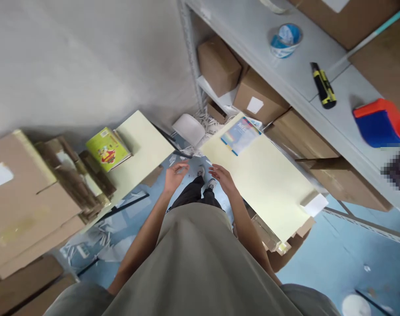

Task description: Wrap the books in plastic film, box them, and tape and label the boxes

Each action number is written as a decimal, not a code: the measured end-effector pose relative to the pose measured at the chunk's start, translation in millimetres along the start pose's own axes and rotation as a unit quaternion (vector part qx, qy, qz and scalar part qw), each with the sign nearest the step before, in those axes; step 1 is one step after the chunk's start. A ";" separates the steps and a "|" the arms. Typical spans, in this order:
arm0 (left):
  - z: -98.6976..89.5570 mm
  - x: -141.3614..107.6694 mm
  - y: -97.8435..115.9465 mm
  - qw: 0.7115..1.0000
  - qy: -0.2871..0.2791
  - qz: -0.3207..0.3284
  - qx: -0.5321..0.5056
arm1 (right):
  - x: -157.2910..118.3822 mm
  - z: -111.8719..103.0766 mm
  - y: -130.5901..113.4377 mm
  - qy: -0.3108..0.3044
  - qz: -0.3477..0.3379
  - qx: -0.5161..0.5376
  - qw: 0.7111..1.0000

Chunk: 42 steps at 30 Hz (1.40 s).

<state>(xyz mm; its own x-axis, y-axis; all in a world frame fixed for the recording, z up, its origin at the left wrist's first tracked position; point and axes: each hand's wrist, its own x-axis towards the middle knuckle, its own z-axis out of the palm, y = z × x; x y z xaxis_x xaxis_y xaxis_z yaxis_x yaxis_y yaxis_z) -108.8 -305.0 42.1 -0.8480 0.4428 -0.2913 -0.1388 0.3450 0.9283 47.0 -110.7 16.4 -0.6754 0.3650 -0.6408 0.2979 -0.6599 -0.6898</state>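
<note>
My left hand [176, 176] is held over the floor between two pale yellow tabletops, its fingers bent and apart, with nothing visible in it. My right hand [222, 177] is raised beside the edge of the right tabletop [268, 184], fingers spread. A small white strip shows at its fingertips; whether the hand touches it I cannot tell. A clear packet with blue and rainbow print [241, 135] lies on the right tabletop. On the left tabletop [147, 140] rests a stack of yellow-green books [108, 149].
A grey shelf [305, 83] at the right bears blue tape [286, 40], a yellow-black cutter [323, 85] and a blue-orange item [380, 123]. Cardboard boxes [262, 96] fill its lower levels. More cardboard [31, 206] stands at the left. A white stool [189, 129] is between the tables.
</note>
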 end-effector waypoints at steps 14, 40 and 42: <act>-245.2 -109.5 -47.1 0.968 0.237 0.075 -0.018 | -32.8 236.1 78.2 -0.230 -0.002 -0.144 0.963; -532.5 -216.3 -152.7 0.900 0.241 0.094 0.352 | -94.9 551.0 235.4 -0.233 -0.091 -0.237 0.939; -540.5 -221.9 -140.4 0.894 0.290 0.106 0.326 | -117.5 561.5 221.3 -0.289 -0.117 -0.209 0.927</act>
<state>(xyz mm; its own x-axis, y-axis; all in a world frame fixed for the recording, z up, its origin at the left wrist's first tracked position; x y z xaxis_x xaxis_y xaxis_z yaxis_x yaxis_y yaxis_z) -177.6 -899.0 101.3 -0.9686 0.1174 0.2192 0.2237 0.7962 0.5622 -186.5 -668.4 128.3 -0.9671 -0.0264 -0.2529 0.2514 -0.2506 -0.9349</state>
